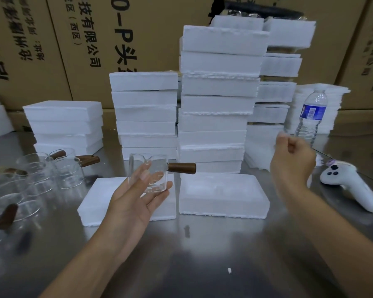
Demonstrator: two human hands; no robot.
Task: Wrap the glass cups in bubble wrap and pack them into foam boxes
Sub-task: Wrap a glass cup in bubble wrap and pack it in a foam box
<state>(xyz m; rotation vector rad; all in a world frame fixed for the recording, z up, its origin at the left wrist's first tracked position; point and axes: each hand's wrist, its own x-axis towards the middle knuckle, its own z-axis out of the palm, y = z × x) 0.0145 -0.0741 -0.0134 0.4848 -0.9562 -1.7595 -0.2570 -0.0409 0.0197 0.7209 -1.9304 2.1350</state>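
Gripping the clear glass cup with brown wooden handle point(158, 168) in my left hand point(134, 201) above the near white foam box point(91, 206), handle pointing right toward my curled, empty right hand point(293, 162).

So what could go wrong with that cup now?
The glass cup sits unwrapped in the left hand, and the fingers look fairly loose. It could slip and crack on the steel table. The tall foam box stack just behind looks uneven, so a bump from the raised right hand might tip it. The bare cups crowded at the left could knock together.
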